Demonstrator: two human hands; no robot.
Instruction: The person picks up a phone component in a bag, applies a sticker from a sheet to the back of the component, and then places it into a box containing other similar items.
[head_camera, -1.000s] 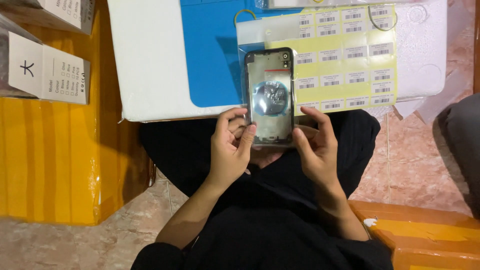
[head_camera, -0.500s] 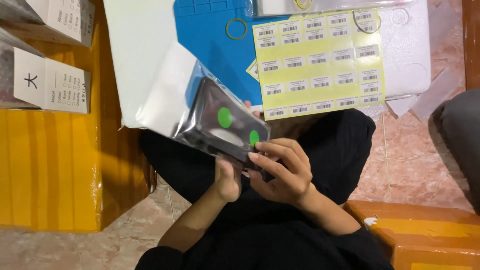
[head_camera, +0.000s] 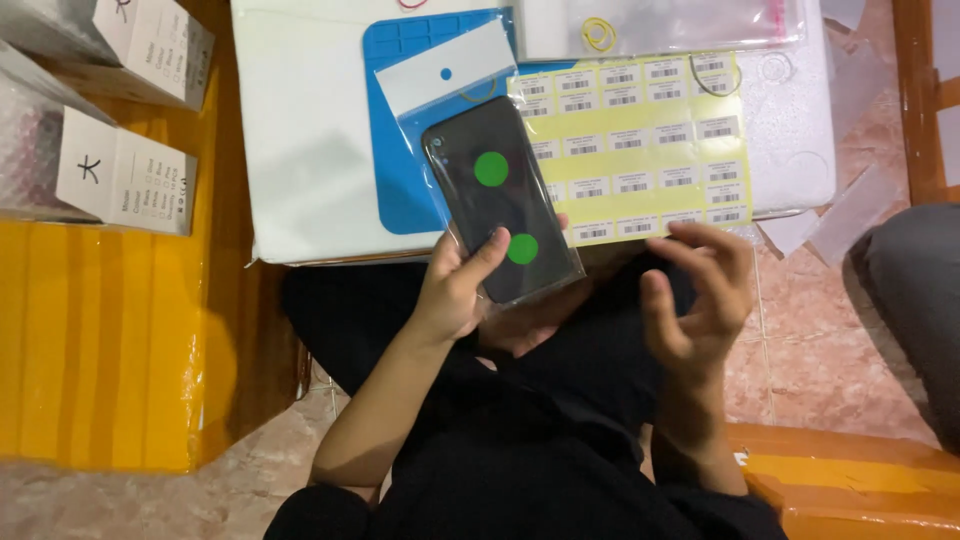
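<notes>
Fingers (head_camera: 478, 262) of the left hand (head_camera: 452, 290) were closed around the lower end of a dark phone back panel (head_camera: 502, 200) sealed in a clear sleeve, thumb laid across its face just beside the lower of two green round stickers. The panel's long axis ran up and slightly left, away from the body, its top end lying over the blue mat (head_camera: 400, 120) on the white surface (head_camera: 300, 150). The right hand (head_camera: 698, 290) hung open and empty just to the right of the panel, fingers spread and curled, not touching it; the left was plainly the nearer. A yellow sheet of barcode labels (head_camera: 650, 150) lay directly beyond the right hand.
</notes>
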